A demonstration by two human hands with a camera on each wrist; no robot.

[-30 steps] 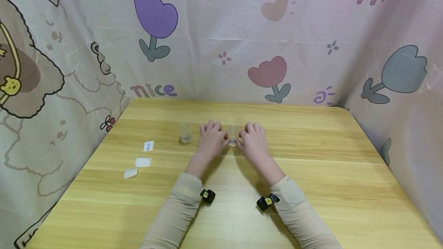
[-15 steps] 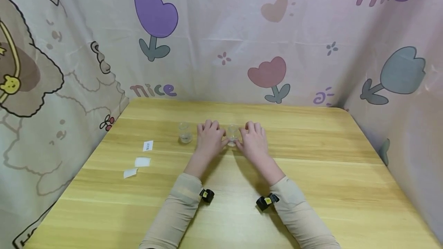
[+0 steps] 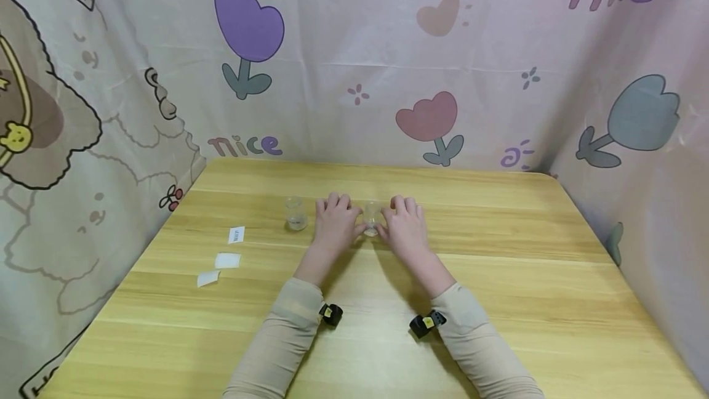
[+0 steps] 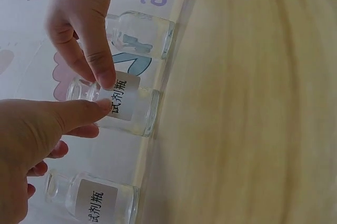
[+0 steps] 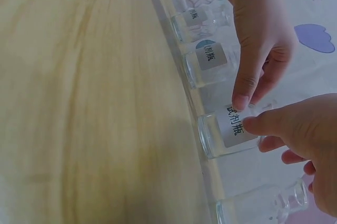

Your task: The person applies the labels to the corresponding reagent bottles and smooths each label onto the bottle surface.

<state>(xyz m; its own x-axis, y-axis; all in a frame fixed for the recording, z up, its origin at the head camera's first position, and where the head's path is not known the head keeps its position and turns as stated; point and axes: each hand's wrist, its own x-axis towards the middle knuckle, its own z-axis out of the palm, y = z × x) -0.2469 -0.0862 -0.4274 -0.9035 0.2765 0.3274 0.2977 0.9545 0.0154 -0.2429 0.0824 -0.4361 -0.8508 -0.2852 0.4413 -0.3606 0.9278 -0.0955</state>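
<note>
A small clear glass bottle (image 3: pixel 372 219) stands upright between my hands on the table. Its front carries a white label (image 4: pixel 126 100) with black printed characters. My left hand (image 3: pixel 335 225) holds the bottle from the left, its thumb on the label and other fingers behind the glass. From the right, my right hand (image 3: pixel 406 226) pinches it the same way, thumb on the label's other side. A labelled bottle (image 3: pixel 296 214) stands left of my left hand. In the left wrist view an unlabelled bottle (image 4: pixel 145 34) appears beyond my right hand; the head view hides it.
On the left of the wooden table (image 3: pixel 498 313) lie a printed label (image 3: pixel 236 234) and two pale paper pieces (image 3: pixel 228 260). The right wrist view shows two labelled bottles, one nearer (image 5: pixel 210 58) and one farther (image 5: pixel 192 21). A patterned curtain (image 3: pixel 343 29) hangs behind.
My left hand has shifted very slightly to the left. Both hands stay at the same bottle, which stays standing between them.
</note>
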